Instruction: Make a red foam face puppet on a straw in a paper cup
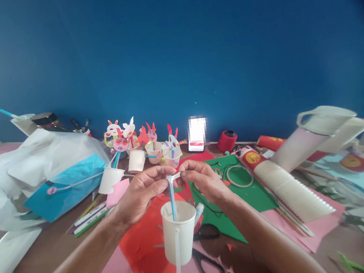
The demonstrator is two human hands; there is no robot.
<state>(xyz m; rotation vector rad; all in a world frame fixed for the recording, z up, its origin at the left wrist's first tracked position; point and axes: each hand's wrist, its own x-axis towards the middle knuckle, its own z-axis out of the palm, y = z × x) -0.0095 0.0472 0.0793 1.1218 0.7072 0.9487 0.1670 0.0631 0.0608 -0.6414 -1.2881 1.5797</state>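
A white paper cup (180, 237) stands near the centre front, with a pale straw (178, 255) slanting down its near side. Blue and white straws (172, 201) rise out of the cup. At their top, the fingers of my left hand (146, 186) are pinched on a small white strip (175, 176). My right hand (203, 178) pinches the other end of that strip. Both hands are closed, just above the cup rim. Black-handled scissors (210, 267) lie partly behind the cup, on pink and red paper (150, 262).
Decorated cups (137, 160) with paper animal figures stand along the blue wall. A lit phone (196, 135) and red speaker (227, 141) are behind my hands. Stacked cups (289, 185) and a pitcher (304, 140) are right; markers (89, 219) and a plastic bag (49, 156) left.
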